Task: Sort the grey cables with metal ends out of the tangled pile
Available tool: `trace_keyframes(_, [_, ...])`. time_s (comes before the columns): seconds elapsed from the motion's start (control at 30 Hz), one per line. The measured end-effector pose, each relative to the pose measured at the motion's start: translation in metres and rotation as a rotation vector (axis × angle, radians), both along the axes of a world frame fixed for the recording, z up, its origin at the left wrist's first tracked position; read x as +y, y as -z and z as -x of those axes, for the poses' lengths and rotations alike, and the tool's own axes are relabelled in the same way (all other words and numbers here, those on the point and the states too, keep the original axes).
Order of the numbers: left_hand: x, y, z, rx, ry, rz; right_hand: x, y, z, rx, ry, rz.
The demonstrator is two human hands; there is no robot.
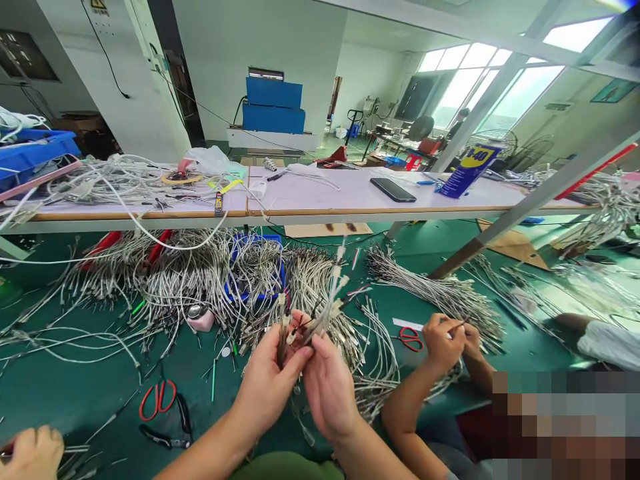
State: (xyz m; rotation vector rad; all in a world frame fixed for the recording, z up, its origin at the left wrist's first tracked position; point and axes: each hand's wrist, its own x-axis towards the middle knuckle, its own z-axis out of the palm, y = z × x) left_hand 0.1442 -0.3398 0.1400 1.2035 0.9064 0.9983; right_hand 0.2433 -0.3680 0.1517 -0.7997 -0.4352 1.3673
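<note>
both forearms rise from the bottom edge and angle inward, so the hands meet at the middle. the left hand (pixel 267 380) shows its back, fingers curled up and thumb pressed toward the other hand in a pinch. the right hand (pixel 327 387) sits just beside it, touching at the fingertips, back outward, fingers bent and closed. both wrists are bare.

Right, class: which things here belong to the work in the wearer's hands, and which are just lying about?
In hand:
left hand
right hand
bundle of wires, held by both
wire piles on the green table

Lying about:
red scissors
phone
WD-40 can
blue bin
</note>
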Motion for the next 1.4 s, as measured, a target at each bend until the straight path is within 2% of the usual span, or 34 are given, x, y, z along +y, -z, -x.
trace_keyframes(0.23, [0.009, 0.004, 0.006, 0.14, 0.031, -0.146, 0.005, 0.03, 0.003, -0.093, 0.094, 0.006])
trace_keyframes(0.37, [0.01, 0.005, 0.007, 0.159, 0.019, -0.141, 0.005, 0.044, 0.001, -0.132, 0.077, 0.055])
trace_keyframes(0.47, [0.011, 0.006, 0.007, 0.146, -0.026, -0.119, 0.003, 0.048, 0.0, -0.187, 0.076, 0.056])
trace_keyframes(0.7, [0.007, 0.011, 0.006, 0.022, -0.048, 0.0, 0.002, 0.044, 0.005, -0.223, 0.077, 0.029])
trace_keyframes(0.87, [0.007, 0.012, 0.014, -0.054, -0.127, 0.01, 0.012, 0.043, -0.012, -0.111, 0.236, 0.042])
trace_keyframes(0.93, [0.008, 0.01, 0.017, -0.065, -0.136, 0.016, 0.016, 0.038, -0.021, -0.072, 0.255, 0.049])
trace_keyframes(1.13, [0.005, 0.005, 0.014, -0.016, 0.077, 0.056, 0.017, 0.016, -0.026, -0.097, 0.13, 0.01])
trace_keyframes(1.23, [0.002, 0.002, 0.013, -0.002, 0.162, 0.067, 0.016, 0.013, -0.022, -0.152, 0.103, -0.017])
trace_keyframes(1.4, [0.003, -0.001, 0.014, -0.012, 0.233, 0.108, 0.011, 0.01, -0.016, -0.217, 0.022, -0.012])
